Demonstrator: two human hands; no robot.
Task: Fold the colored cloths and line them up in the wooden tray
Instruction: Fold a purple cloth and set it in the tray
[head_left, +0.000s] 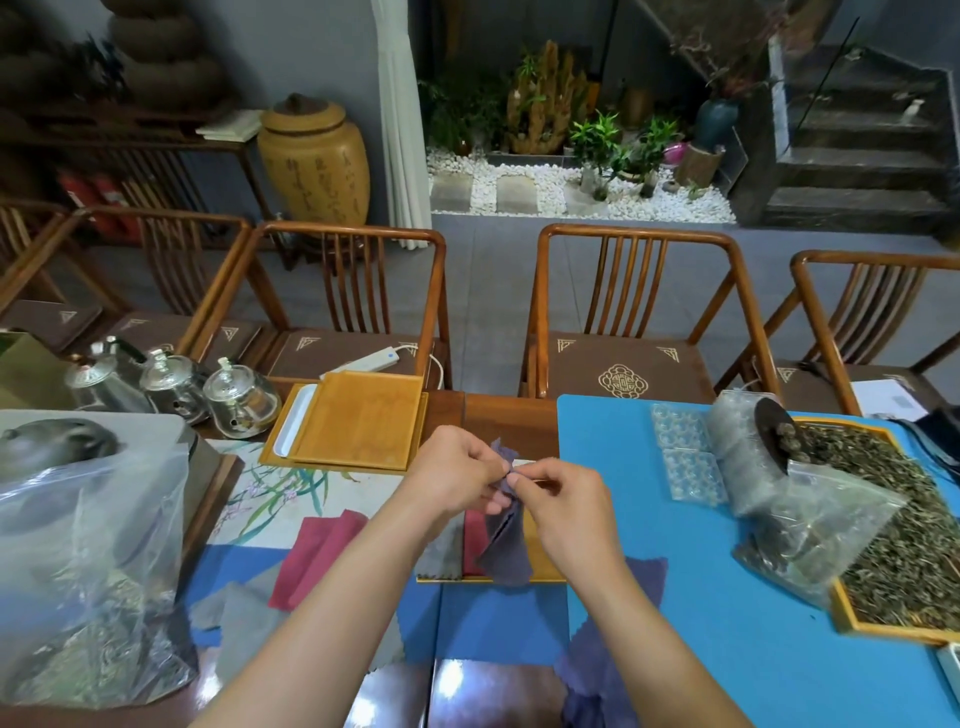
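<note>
The left hand (451, 475) and the right hand (563, 506) both pinch the top edge of the purple cloth (506, 545) with curled fingers; it hangs over the wooden tray (540, 566).

Purple cloth (506, 540) held up, hanging crumpled over the wooden tray (543, 569). Tray is low, flat, near table edge, holding a grey cloth (441, 551) and a red cloth (474, 540) side by side. Loose red cloth (311, 558), grey cloth (244, 623) and purple cloth (597, 670) lie flat on the table nearby.
</note>
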